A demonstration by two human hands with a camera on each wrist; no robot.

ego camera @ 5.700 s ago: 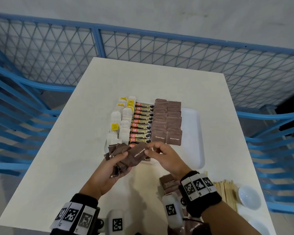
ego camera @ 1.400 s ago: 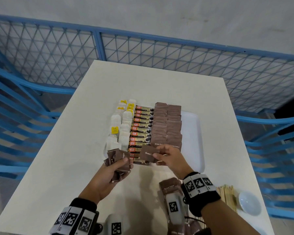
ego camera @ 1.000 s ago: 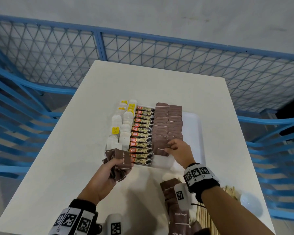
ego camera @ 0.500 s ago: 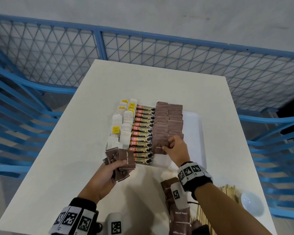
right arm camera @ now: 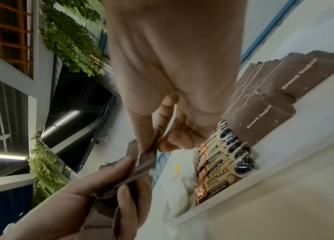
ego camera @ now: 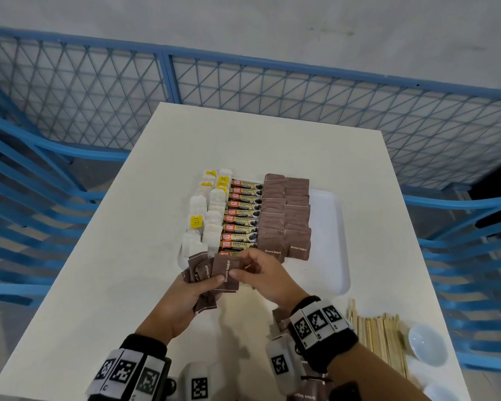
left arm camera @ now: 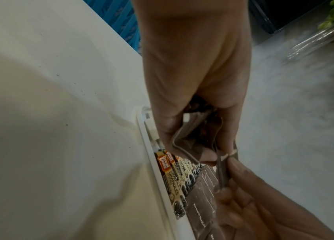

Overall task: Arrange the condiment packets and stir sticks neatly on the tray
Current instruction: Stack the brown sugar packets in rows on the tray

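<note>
Gripping a fanned bunch of brown sugar packets [ego camera: 211,273], the left hand [ego camera: 182,302] has its fingers curled round them, thumb pressing across the front. The right hand [ego camera: 261,274] meets it from the other side and pinches the topmost packet of that bunch between thumb and fingertips — the wrist views show the thin edge of the packet caught between the two hands. Both hands hover just over the near edge of the white tray [ego camera: 334,241].

On the tray, from the person's left to right, lie two columns of white sachets [ego camera: 207,224], some with yellow labels, then a column of coffee granule sticks [ego camera: 242,218] stacked crosswise, then two overlapping columns of brown sugar packets already laid down [ego camera: 284,221]. The rightmost strip of the tray is bare plastic.

Behind the right wrist, on the counter [ego camera: 122,256], a few more brown packets [ego camera: 281,316] lie loose, partly hidden by the wrist band. Further right, wooden stir sticks [ego camera: 379,337] lie in a rough bundle on the counter — off the tray — and just beside them sits a small white bowl [ego camera: 427,345]. A blue mesh railing [ego camera: 272,91] surrounds the counter.
</note>
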